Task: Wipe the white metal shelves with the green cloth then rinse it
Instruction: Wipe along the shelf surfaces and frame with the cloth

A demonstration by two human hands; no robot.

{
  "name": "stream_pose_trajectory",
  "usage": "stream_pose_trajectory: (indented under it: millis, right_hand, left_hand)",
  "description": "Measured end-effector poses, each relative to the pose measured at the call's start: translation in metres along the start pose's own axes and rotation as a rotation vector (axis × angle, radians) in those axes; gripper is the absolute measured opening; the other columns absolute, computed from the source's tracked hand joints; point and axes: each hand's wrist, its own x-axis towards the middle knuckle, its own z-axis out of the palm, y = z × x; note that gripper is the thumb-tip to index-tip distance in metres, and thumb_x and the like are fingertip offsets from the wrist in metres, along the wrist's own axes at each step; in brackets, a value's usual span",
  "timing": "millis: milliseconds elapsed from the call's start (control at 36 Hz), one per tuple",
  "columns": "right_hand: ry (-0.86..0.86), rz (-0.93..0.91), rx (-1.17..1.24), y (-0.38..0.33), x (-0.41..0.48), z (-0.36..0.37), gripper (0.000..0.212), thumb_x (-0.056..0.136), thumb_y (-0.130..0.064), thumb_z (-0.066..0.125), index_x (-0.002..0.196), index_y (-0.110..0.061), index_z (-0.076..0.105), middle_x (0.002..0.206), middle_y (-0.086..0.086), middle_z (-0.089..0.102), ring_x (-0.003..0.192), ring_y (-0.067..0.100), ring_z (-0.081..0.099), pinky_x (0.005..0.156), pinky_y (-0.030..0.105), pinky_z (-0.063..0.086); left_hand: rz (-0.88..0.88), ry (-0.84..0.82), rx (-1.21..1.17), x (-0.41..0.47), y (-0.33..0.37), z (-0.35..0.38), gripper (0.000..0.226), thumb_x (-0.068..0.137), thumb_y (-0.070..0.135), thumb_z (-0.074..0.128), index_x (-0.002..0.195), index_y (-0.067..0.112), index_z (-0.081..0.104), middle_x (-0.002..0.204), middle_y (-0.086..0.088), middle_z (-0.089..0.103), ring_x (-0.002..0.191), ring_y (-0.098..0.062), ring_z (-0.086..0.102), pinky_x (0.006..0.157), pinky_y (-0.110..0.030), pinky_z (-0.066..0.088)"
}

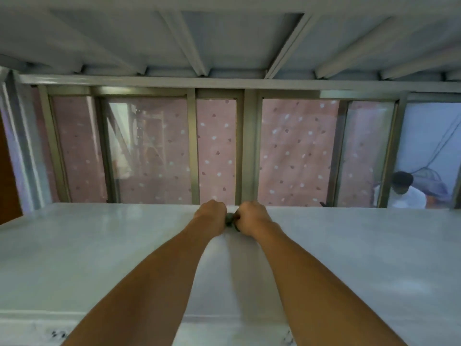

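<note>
1. Hands first: the left hand (212,216) and the right hand (252,217) are side by side at the far edge of the white shelf (99,258). They are near its middle and almost touch each other.
2. The left hand is curled up tight like a fist. Its fingers are tucked under and cannot be seen. It holds one end of the green cloth (230,218).
3. The right hand is curled up tight too. It holds the other end of the same cloth.
4. The green cloth is squeezed between the two hands at the far edge of the white shelf. Only a small dark green bit peeks out in the gap. The rest is hidden inside the hands.
5. I cannot tell if the cloth touches the white shelf.
6. Both bare arms stretch across the white shelf from its near edge to its far edge.
7. The white shelf is wide and flat and a little shiny.
8. Above the white shelf is a top shelf (224,33), seen from below, with bars running under it.
9. Behind the white shelf stands a window frame (243,146) with tall metal bars. A pink curtain (294,151) with dots hangs behind the glass.
10. Past the far right corner of the white shelf is a person (405,193) in a white top.
</note>
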Motion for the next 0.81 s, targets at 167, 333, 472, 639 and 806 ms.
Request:
stream_pose_trajectory:
  millis: [167, 333, 472, 639, 806]
  right_hand:
    - [0.020, -0.013, -0.010, -0.002, -0.075, -0.020, 0.027, 0.081, -0.018, 0.063, 0.104, -0.009, 0.076, 0.106, 0.015, 0.068, 0.095, 0.032, 0.065, 0.081, 0.030, 0.053]
    - [0.000, -0.030, -0.076, -0.001, -0.146, -0.043, 0.023, 0.086, -0.021, 0.064, 0.104, -0.011, 0.075, 0.096, 0.011, 0.065, 0.083, 0.028, 0.060, 0.069, 0.028, 0.048]
    - [-0.026, -0.043, -0.097, 0.005, -0.190, -0.057, 0.023, 0.087, -0.024, 0.061, 0.102, -0.018, 0.077, 0.091, 0.007, 0.065, 0.077, 0.023, 0.058, 0.061, 0.026, 0.044]
    - [-0.034, -0.032, -0.098, 0.017, -0.224, -0.070, 0.022, 0.087, -0.021, 0.059, 0.097, -0.019, 0.078, 0.085, 0.004, 0.065, 0.071, 0.018, 0.057, 0.051, 0.023, 0.038]
    - [-0.018, -0.027, -0.107, 0.032, -0.239, -0.080, 0.023, 0.092, -0.019, 0.057, 0.101, -0.016, 0.077, 0.084, 0.004, 0.064, 0.073, 0.020, 0.057, 0.054, 0.022, 0.039]
  left_hand:
    - [0.013, -0.005, 0.014, -0.071, 0.012, -0.016, 0.025, 0.092, 0.013, 0.055, 0.113, 0.005, 0.065, 0.117, -0.016, 0.062, 0.107, -0.031, 0.061, 0.085, -0.035, 0.051]
    - [0.012, -0.032, 0.028, -0.141, 0.031, -0.035, 0.017, 0.091, 0.012, 0.056, 0.104, 0.006, 0.066, 0.099, -0.012, 0.061, 0.094, -0.028, 0.063, 0.070, -0.031, 0.049]
    - [0.021, -0.024, 0.000, -0.183, 0.044, -0.045, 0.012, 0.090, 0.015, 0.058, 0.096, 0.009, 0.067, 0.086, -0.007, 0.055, 0.077, -0.022, 0.055, 0.065, -0.029, 0.046]
    - [0.052, -0.018, 0.006, -0.213, 0.064, -0.051, 0.013, 0.088, 0.006, 0.057, 0.098, 0.009, 0.066, 0.089, -0.009, 0.057, 0.078, -0.021, 0.054, 0.067, -0.027, 0.047]
    - [0.091, 0.006, 0.015, -0.220, 0.080, -0.050, 0.013, 0.089, 0.008, 0.057, 0.099, 0.008, 0.065, 0.087, -0.008, 0.053, 0.078, -0.022, 0.052, 0.069, -0.028, 0.046]
